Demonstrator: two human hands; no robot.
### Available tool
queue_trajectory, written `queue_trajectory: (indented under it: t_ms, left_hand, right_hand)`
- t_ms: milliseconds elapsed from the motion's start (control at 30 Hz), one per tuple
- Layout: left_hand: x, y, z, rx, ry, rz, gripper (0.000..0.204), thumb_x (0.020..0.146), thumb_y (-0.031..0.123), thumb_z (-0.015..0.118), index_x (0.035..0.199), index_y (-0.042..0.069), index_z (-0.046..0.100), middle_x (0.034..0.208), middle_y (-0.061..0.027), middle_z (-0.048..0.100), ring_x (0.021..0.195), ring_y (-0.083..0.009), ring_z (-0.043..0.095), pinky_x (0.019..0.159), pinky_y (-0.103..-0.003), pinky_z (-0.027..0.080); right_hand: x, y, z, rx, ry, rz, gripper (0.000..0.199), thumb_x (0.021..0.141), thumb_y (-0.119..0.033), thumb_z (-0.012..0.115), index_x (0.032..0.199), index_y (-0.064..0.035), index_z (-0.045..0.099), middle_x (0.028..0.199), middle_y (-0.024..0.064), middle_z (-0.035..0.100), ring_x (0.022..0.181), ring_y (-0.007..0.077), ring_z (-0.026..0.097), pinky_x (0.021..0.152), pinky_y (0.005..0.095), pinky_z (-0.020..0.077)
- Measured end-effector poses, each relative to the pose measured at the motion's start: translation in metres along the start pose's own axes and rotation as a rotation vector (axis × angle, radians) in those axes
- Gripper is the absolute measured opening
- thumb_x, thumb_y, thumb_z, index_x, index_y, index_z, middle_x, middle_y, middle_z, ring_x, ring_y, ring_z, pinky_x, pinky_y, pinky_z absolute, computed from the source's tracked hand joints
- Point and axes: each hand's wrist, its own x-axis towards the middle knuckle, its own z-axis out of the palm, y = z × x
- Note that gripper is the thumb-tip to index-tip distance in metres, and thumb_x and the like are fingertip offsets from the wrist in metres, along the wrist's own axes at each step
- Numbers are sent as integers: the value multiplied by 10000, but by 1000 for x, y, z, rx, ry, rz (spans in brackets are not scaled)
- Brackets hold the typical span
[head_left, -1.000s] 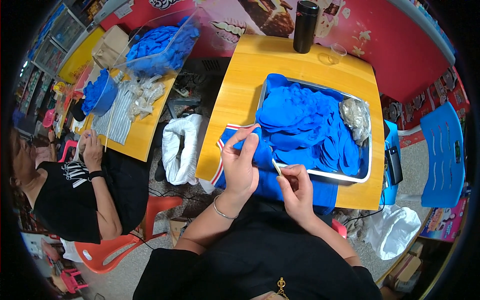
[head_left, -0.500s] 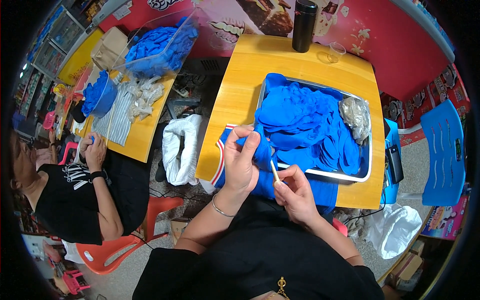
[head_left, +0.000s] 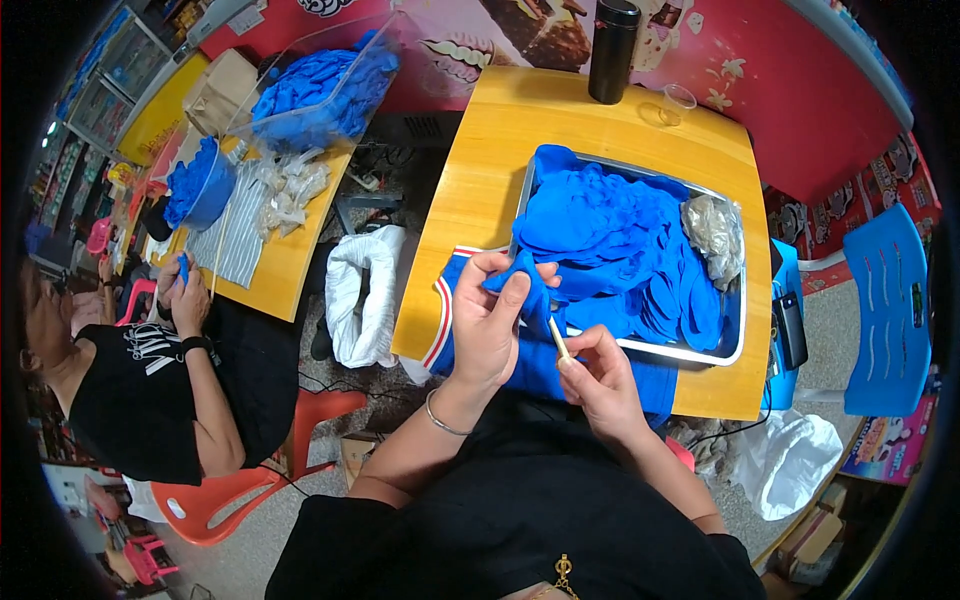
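Note:
My left hand (head_left: 487, 330) pinches a small piece of blue fabric (head_left: 535, 295) between thumb and fingers, just off the near left corner of a metal tray. In my right hand (head_left: 607, 390) is a thin pale stick (head_left: 558, 337), its tip pointing up and touching or nearly touching the fabric's lower edge. The exact contact is too small to make out. The tray (head_left: 690, 354) holds a heap of flat, rounded blue fabric pieces (head_left: 600, 220) and a crumpled clear plastic bag (head_left: 712, 238). Under my hands lies a blue cloth (head_left: 640, 388) with red-and-white striped trim.
A black flask (head_left: 612, 55) and a clear cup (head_left: 677, 104) stand at the table's (head_left: 480, 150) far edge. To the left, a person (head_left: 140, 400) handles a blue piece beside a clear bin (head_left: 330, 95). A white sack (head_left: 362, 300) stands between the tables; a blue chair (head_left: 888, 310) is right.
The fabric in my left hand has been turned and spread, with fingers now showing behind it. My right hand with the stick has shifted slightly right. The neighbour's hands have risen a little.

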Motion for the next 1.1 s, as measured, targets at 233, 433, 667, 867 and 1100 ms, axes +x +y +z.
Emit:
queue_trajectory:
  t_ms: [233,433,667,867,1100]
  left_hand:
    - [-2,4,0,-74,35,-109,180,908,133,539,1060,63,471,1048,-198,615,955,-278,619,838,-386,497]
    - [-1,6,-4,-55,-8,-234,169,921,161,519,1040,65,448,1096,-208,593,977,-294,610,847,-403,502]
    - [-18,-5,0,-172,8,-376,229,974,229,383,1105,44,418,1219,-236,511,1106,-316,537,934,-428,448]
    - [-32,-8,-1,-367,110,-519,313,988,230,344,1249,62,385,1306,-170,458,1206,-272,460,949,-404,437]
    - [-33,-14,1,-307,186,-455,355,980,256,369,1262,44,408,1303,-162,464,1179,-265,491,897,-373,477]
  right_hand:
    - [-6,-4,-19,-461,91,-174,122,866,-62,580,961,-28,511,755,-16,503,611,32,438,514,186,329]
    - [-8,-29,-38,-731,87,-174,106,844,-53,605,927,0,566,755,21,558,670,57,493,591,216,394]
    - [-3,-47,-44,-1108,95,-328,146,782,-2,621,919,6,570,836,112,606,665,185,595,579,276,445]
    - [-8,-47,-52,-945,45,-133,134,799,-20,613,926,0,576,823,98,612,691,161,590,621,275,455]
    - [-11,-60,-44,-1048,3,-100,110,801,-19,606,909,-2,594,800,87,602,704,164,580,626,278,450]
